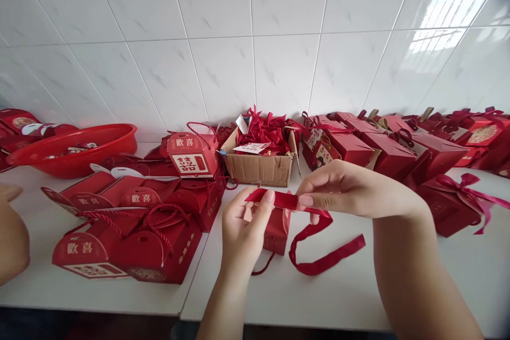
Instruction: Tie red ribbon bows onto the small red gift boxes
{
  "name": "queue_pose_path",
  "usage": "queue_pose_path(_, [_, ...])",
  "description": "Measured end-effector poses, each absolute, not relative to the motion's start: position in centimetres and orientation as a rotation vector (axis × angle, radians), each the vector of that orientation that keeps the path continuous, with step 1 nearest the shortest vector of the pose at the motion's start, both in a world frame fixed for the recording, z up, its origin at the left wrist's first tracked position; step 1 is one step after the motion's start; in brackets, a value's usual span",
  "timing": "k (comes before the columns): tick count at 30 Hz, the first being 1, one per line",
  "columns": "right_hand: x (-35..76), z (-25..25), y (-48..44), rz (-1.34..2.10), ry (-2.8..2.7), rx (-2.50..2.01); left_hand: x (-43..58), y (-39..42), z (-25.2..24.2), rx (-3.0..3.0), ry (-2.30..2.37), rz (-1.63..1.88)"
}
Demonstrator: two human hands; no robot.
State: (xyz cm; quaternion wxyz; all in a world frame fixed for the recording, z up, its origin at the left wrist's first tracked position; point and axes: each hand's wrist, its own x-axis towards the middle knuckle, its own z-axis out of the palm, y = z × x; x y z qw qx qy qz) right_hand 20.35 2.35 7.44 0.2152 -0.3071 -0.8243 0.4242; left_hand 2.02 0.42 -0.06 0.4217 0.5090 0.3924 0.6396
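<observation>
Both hands pinch a red ribbon (286,200) above the table. My left hand (247,223) grips one stretch of it between thumb and fingers. Close by on the right, my right hand (342,191) pinches it with thumb and forefinger. A loose tail of the ribbon curls down onto the white table to the right. Behind and below my hands stands a small red gift box (278,231) with a cord handle, partly hidden by my left hand and the ribbon.
A cardboard box (258,170) of red ribbons stands against the tiled wall. Red gift boxes (139,244) crowd the left, near a red plastic basin (79,151). Ribboned boxes (382,154) line the right back; one bow-tied box (454,204) sits nearer. Another person's arm (11,239) shows at the left edge.
</observation>
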Motion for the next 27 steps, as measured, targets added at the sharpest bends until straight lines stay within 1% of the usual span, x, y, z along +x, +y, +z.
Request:
queue_pose_path(4, [19.8,7.0,2.2,1.127,-2.246,-0.934,1.9,0.1,-0.1,1.515,1.01,1.522])
queue_pose_path(11, [20.4,7.4,2.5,0.969,-2.493,-1.17,0.8,1.4,-1.0,1.906,1.225,1.526])
queue_pose_path(13, [21.0,7.3,2.7,0.913,-2.517,-1.278,0.3,2.0,-1.4,1.984,1.328,1.457])
queue_pose_path(16, [21.4,6.9,3.3,0.852,-2.554,-1.449,-0.2,2.6,-1.9,2.04,1.409,1.307])
queue_pose_path(18, [21.6,6.7,3.7,0.83,-2.566,-1.518,-0.2,2.8,-2.2,2.048,1.4,1.272])
queue_pose_path(27, [22.2,6.8,4.0,0.91,-2.565,-1.56,0.7,2.7,-2.0,2.139,1.42,1.167])
